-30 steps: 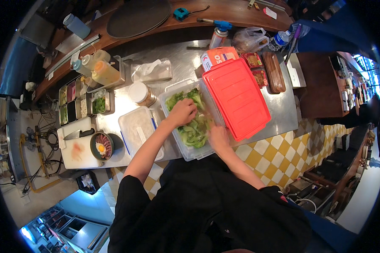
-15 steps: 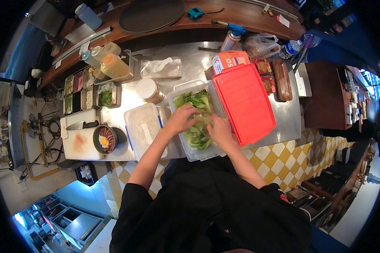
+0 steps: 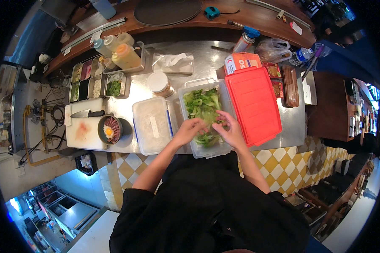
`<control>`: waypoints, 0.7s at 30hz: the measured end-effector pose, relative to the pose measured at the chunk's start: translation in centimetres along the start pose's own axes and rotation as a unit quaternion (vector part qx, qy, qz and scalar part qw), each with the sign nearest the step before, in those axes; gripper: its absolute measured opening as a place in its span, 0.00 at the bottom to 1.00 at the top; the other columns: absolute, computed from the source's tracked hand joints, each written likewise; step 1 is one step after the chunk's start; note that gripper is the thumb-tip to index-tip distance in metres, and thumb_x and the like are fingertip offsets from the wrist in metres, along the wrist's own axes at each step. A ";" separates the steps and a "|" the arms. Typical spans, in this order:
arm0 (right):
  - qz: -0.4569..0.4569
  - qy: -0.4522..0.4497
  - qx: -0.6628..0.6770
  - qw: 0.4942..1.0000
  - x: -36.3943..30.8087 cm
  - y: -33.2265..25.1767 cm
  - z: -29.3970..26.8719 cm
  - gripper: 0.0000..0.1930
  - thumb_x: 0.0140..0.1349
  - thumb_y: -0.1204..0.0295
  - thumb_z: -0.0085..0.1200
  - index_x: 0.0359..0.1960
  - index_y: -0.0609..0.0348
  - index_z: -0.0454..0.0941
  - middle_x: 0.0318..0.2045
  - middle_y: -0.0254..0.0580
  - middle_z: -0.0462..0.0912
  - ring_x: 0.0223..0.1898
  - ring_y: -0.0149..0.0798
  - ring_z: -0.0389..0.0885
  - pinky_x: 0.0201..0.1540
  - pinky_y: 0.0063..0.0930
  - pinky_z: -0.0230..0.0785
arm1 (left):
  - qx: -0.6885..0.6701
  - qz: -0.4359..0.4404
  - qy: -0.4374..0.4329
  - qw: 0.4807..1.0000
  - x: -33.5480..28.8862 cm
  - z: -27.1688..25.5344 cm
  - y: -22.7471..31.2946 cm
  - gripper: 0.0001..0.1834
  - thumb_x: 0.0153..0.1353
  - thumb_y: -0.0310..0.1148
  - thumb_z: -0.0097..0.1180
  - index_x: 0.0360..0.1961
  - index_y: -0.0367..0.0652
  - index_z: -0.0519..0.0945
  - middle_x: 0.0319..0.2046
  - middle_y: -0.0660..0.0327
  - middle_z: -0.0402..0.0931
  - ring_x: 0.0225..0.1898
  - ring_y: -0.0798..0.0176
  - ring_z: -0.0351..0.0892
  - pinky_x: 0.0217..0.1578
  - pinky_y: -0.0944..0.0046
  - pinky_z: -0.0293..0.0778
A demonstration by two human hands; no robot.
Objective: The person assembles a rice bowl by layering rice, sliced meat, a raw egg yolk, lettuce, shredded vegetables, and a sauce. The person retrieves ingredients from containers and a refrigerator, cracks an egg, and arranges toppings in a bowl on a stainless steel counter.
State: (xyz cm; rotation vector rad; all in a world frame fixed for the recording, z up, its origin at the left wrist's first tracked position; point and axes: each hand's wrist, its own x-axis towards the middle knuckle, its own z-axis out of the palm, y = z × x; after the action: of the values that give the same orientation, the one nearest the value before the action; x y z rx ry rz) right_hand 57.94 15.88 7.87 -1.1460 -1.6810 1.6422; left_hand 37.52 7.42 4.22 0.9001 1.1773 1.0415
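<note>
The lettuce lay in a clear plastic container just right of the middle of the frame, heaped loosely along its length. Its leaves were ruffled and torn-looking, folded over one another, a deeper green toward the top of the heap and paler, almost yellowish green, toward the lower part. Between the hands the leaves were blurred, their edges hard to make out.

The left hand reached over the container's left side, its fingers curled and drawn near one another at the lettuce; whether they pinched a leaf could not be told. The right hand came over the right side, thumb and forefinger bowed with a gap between them; whether a leaf was caught there could not be told either.

A red lid lay tilted just right of the container, toward the frame's right. To the left stood a white-lidded box with blue edges, and above that box, left of centre, a white-capped jar.
</note>
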 end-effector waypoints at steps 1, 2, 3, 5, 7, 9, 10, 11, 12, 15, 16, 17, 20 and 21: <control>-0.044 -0.016 -0.022 0.999 0.0 0.4 0.3 0.26 0.65 0.65 0.67 0.61 0.62 0.76 0.38 0.44 0.86 0.34 0.32 0.83 0.38 0.25 0.75 | 0.006 -0.012 -0.006 1.000 -0.2 -0.1 -0.3 0.14 0.75 0.36 0.53 0.43 0.35 0.82 0.38 0.61 0.87 0.35 0.69 0.81 0.39 0.67 0.77; 0.008 -0.042 -0.029 0.999 0.1 -0.7 0.2 0.25 0.62 0.66 0.70 0.58 0.63 0.77 0.39 0.43 0.86 0.37 0.32 0.82 0.42 0.25 0.75 | 0.010 -0.021 -0.015 1.000 -0.1 0.1 -0.4 0.14 0.75 0.36 0.54 0.44 0.35 0.83 0.38 0.61 0.86 0.35 0.69 0.81 0.39 0.67 0.77; 0.008 -0.054 -0.018 0.998 0.4 -0.2 0.2 0.24 0.62 0.67 0.70 0.57 0.63 0.78 0.39 0.42 0.86 0.37 0.31 0.82 0.40 0.25 0.75 | 0.015 -0.030 -0.024 0.999 -0.1 0.2 -0.4 0.14 0.75 0.36 0.54 0.44 0.34 0.83 0.37 0.62 0.86 0.35 0.69 0.81 0.39 0.67 0.77; 0.005 -0.077 0.003 0.997 1.2 0.8 0.2 0.22 0.62 0.69 0.70 0.55 0.64 0.79 0.38 0.41 0.86 0.36 0.30 0.81 0.38 0.24 0.74 | -0.007 -0.030 -0.005 1.000 -0.1 0.7 -0.3 0.14 0.73 0.36 0.57 0.46 0.34 0.84 0.38 0.59 0.87 0.36 0.66 0.84 0.40 0.64 0.79; 0.068 -0.026 0.016 0.997 1.2 0.7 -0.2 0.20 0.63 0.70 0.70 0.53 0.65 0.79 0.37 0.40 0.86 0.34 0.28 0.81 0.35 0.23 0.73 | 0.045 -0.006 0.029 0.999 -0.4 1.1 0.1 0.14 0.72 0.35 0.59 0.48 0.34 0.85 0.39 0.56 0.88 0.37 0.63 0.86 0.42 0.62 0.80; 0.101 0.021 0.072 0.992 1.0 0.7 -0.4 0.17 0.63 0.72 0.69 0.51 0.66 0.80 0.36 0.39 0.86 0.32 0.27 0.81 0.32 0.22 0.71 | 0.169 0.041 0.077 0.982 -1.2 2.0 3.7 0.14 0.70 0.34 0.61 0.49 0.34 0.85 0.39 0.52 0.89 0.40 0.59 0.89 0.44 0.60 0.82; 0.101 0.039 0.122 0.987 0.9 0.8 -0.3 0.16 0.64 0.73 0.69 0.50 0.66 0.80 0.36 0.38 0.86 0.31 0.26 0.81 0.30 0.22 0.71 | 0.167 0.042 0.079 0.982 -1.2 2.2 4.0 0.13 0.70 0.34 0.62 0.48 0.35 0.86 0.40 0.51 0.88 0.41 0.58 0.89 0.45 0.60 0.82; 0.100 0.056 0.173 0.978 0.8 0.8 0.0 0.15 0.64 0.74 0.68 0.49 0.66 0.80 0.35 0.38 0.86 0.30 0.25 0.81 0.29 0.21 0.70 | 0.165 0.044 0.083 0.982 -1.2 2.4 4.3 0.13 0.69 0.33 0.62 0.48 0.36 0.86 0.40 0.49 0.88 0.42 0.56 0.90 0.46 0.59 0.82; 0.102 0.042 0.182 0.977 0.6 0.8 0.3 0.15 0.64 0.75 0.68 0.49 0.66 0.80 0.35 0.38 0.87 0.30 0.25 0.81 0.29 0.21 0.70 | 0.164 0.046 0.086 0.982 -1.1 2.6 4.4 0.13 0.68 0.33 0.63 0.48 0.36 0.86 0.41 0.48 0.88 0.43 0.54 0.90 0.47 0.59 0.82; 0.099 0.016 0.193 0.976 -0.5 0.9 1.0 0.13 0.64 0.76 0.67 0.48 0.65 0.80 0.35 0.38 0.87 0.30 0.26 0.82 0.29 0.21 0.71 | 0.179 0.072 0.082 0.978 -0.6 2.9 3.5 0.11 0.67 0.32 0.63 0.46 0.38 0.87 0.38 0.48 0.87 0.39 0.53 0.89 0.43 0.57 0.81; 0.094 0.018 0.185 0.978 -0.7 1.3 1.0 0.14 0.64 0.76 0.67 0.49 0.64 0.80 0.35 0.37 0.87 0.31 0.26 0.83 0.30 0.21 0.72 | 0.211 0.076 0.081 0.971 -0.5 3.0 3.1 0.10 0.66 0.31 0.63 0.45 0.38 0.87 0.37 0.48 0.87 0.38 0.52 0.88 0.41 0.57 0.80; 0.090 0.021 0.180 0.979 -1.0 1.6 1.0 0.14 0.64 0.76 0.67 0.50 0.64 0.80 0.35 0.37 0.87 0.32 0.26 0.84 0.30 0.21 0.72 | 0.243 0.078 0.079 0.964 -0.6 3.0 3.0 0.10 0.66 0.31 0.63 0.44 0.38 0.87 0.35 0.48 0.86 0.37 0.52 0.88 0.40 0.56 0.80; 0.031 0.005 0.059 0.998 -2.2 4.0 -0.2 0.14 0.64 0.76 0.68 0.49 0.64 0.82 0.35 0.36 0.87 0.34 0.23 0.83 0.33 0.19 0.73 | 0.271 0.059 0.050 0.959 -1.0 3.9 2.4 0.09 0.65 0.29 0.63 0.43 0.37 0.87 0.32 0.49 0.83 0.34 0.51 0.84 0.37 0.55 0.77; 0.006 -0.001 0.017 1.000 -2.6 4.2 -0.3 0.13 0.64 0.76 0.68 0.49 0.64 0.82 0.35 0.35 0.87 0.35 0.22 0.83 0.34 0.19 0.74 | 0.269 0.049 0.041 0.961 -1.3 4.4 2.0 0.08 0.64 0.29 0.63 0.42 0.37 0.87 0.31 0.49 0.83 0.33 0.51 0.83 0.36 0.55 0.76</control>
State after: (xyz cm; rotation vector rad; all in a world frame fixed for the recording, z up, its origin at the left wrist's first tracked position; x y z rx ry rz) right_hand 60.38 13.49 4.31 -1.1408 -1.6443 1.6731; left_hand 41.47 6.71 7.26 1.3583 1.5354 0.8503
